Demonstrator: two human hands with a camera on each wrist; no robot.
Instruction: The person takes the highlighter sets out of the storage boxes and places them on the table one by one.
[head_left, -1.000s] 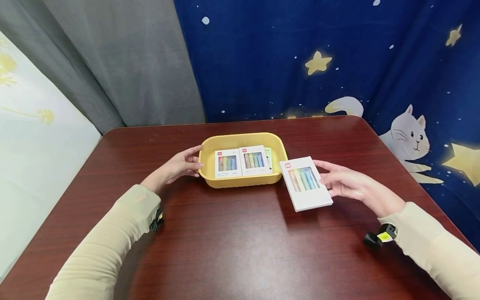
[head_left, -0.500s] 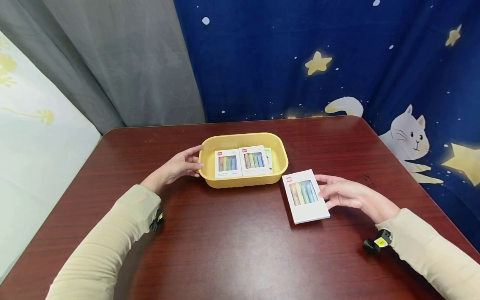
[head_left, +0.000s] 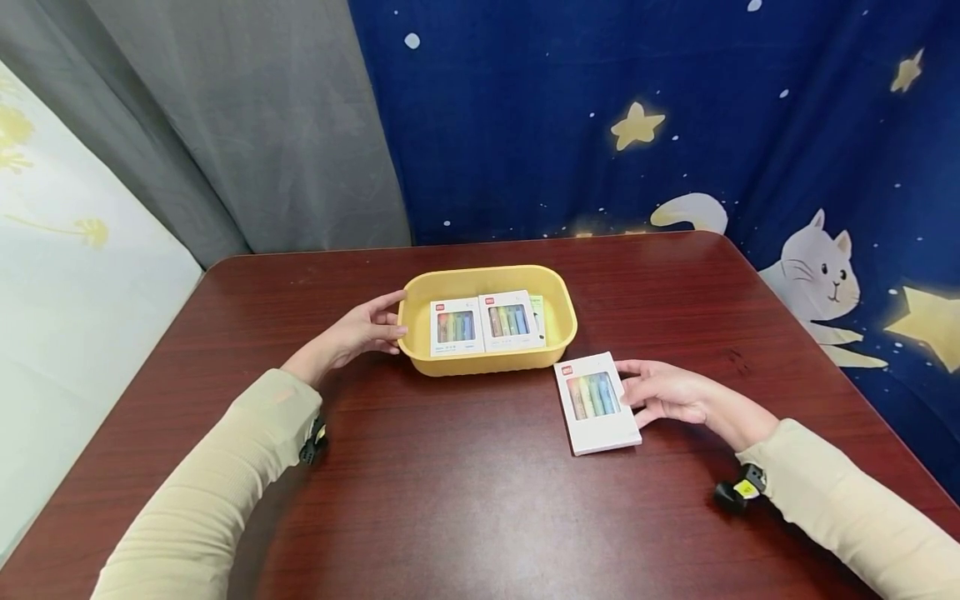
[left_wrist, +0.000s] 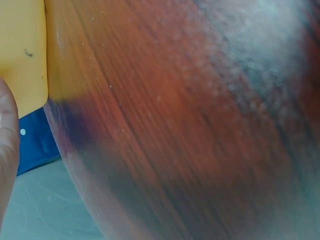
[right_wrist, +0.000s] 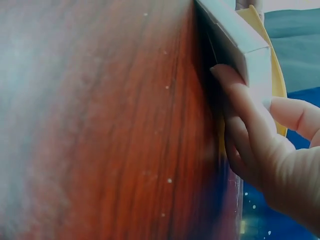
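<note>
In the head view my right hand point(head_left: 663, 392) pinches the right edge of a white box point(head_left: 598, 433) whose window shows a row of coloured sticks. The box is tilted low over the table, its top left corner at the front right of a yellow basket point(head_left: 487, 362). In the right wrist view, the fingers point(right_wrist: 245, 105) reach under the box point(right_wrist: 259, 65) and the thumb lies on its other side. My left hand point(head_left: 356, 333) grips the basket's left end, thumb and index finger at the rim. Two similar boxes point(head_left: 456, 348) lie side by side inside, partly over a green-and-white packet point(head_left: 537, 312).
The dark red-brown wooden table point(head_left: 450, 483) stretches toward me and to both sides of the basket. Behind it hang a grey curtain point(head_left: 285, 125) and a blue star-patterned curtain point(head_left: 525, 125). Each wrist wears a small black camera point(head_left: 733, 493).
My right hand has drawn the white box down toward me, away from the basket's right side, then slightly left and lower. The left hand and the basket stay put.
</note>
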